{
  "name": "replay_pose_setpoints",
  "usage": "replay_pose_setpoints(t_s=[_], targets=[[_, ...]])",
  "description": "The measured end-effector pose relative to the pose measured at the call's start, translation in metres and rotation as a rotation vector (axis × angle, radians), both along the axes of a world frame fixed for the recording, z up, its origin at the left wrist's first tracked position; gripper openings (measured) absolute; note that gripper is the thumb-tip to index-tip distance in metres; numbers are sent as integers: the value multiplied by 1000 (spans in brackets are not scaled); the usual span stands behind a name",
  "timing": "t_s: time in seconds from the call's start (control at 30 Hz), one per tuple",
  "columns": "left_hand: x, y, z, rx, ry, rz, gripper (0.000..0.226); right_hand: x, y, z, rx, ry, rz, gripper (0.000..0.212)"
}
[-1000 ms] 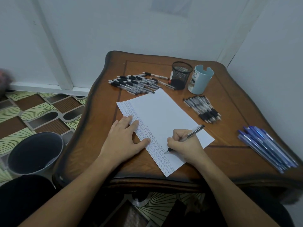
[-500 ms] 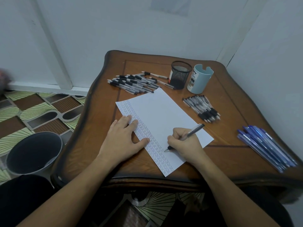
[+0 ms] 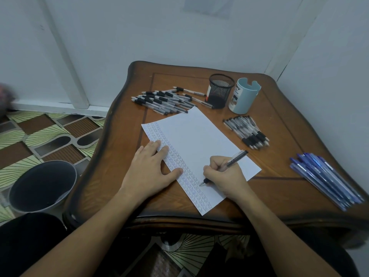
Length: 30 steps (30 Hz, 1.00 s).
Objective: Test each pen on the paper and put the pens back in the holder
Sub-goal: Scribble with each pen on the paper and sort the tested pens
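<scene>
1. Head view, hands: the right hand grips a pen in a writing hold, with the tip down on the paper near its near end. The left hand lies flat with fingers straight, pressing on the paper's left edge and holding nothing.
2. The paper lies slanted on the table. A band of small marks runs along its left long edge; the rest is blank.
3. Progress (judgement): testing is well under way, but putting pens back has not started. No pens stick out of the black mesh holder or the light blue cup, both just beyond the paper's far corner.
4. Loose pens:
   - a black-grip pile just beyond the paper's far edge
   - a bundle just right of the paper
   - blue pens well to the right of the paper
5. Left to do: finish this pen, test the untested ones, and put everything in the holder.
6. Hard to make out:
   - which pile has already been tested
   - the shape of the marks, which are too small to read
   - the bottoms of the holder and the cup
   - the cup's label, only partly readable
7. A grey bucket sits on the floor, well left of the paper.
</scene>
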<state>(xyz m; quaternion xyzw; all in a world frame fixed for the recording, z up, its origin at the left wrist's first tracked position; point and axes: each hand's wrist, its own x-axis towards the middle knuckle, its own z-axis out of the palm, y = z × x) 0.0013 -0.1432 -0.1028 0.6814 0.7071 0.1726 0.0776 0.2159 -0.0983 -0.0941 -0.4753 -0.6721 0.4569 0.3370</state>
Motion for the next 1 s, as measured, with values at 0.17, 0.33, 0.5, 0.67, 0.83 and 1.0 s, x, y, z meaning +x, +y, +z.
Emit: replay_pose_setpoints(t_s=[0.17, 0.33, 0.5, 0.67, 0.83, 1.0], targets=[[0, 0, -1, 14, -10, 2, 96, 1, 2, 0, -20, 28, -13, 38], [1, 0, 0, 7, -12, 0, 97, 3, 4, -4, -22, 59, -24, 49], [0, 0, 1, 2, -8, -2, 96, 1, 4, 3, -67, 113, 69, 43], [0, 0, 1, -4, 17, -2, 97, 2, 1, 10, -76, 14, 86, 53], [0, 0, 1, -1, 19, 2, 97, -5, -1, 2, -15, 14, -42, 54], [0, -1, 1, -3, 21, 2, 97, -5, -5, 0, 29, 6, -3, 50]])
